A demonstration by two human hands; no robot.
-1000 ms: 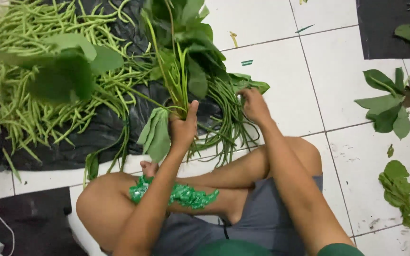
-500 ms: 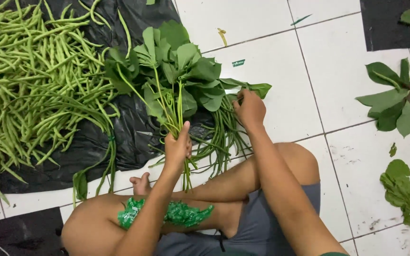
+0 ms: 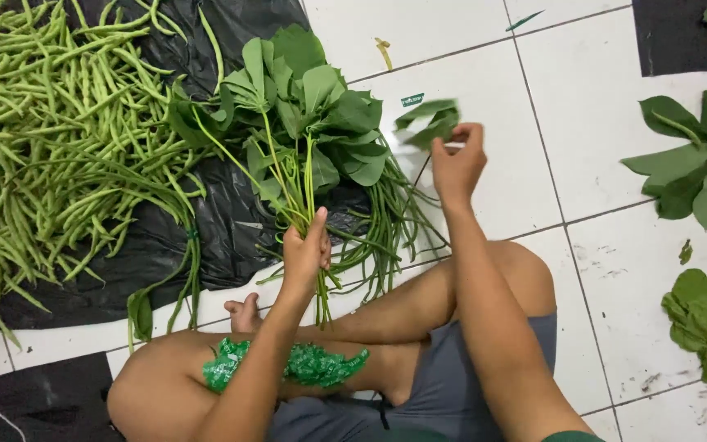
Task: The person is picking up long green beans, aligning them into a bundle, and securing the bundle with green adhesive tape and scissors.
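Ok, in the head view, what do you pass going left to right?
Pile of green beans → left hand gripping a bunch of leafy stems → right hand pinching a leaf → loose leaves on the tiled floor.

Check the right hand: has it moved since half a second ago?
Yes. The right hand has lifted off the bunch of leafy stems and swung right, holding a leaf over the white floor tile.

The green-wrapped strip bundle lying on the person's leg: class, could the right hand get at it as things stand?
Probably not straight away. The right hand is raised over the white tile floor, its fingers pinching a leaf. The green bundle lies partly under the left forearm, which crosses it.
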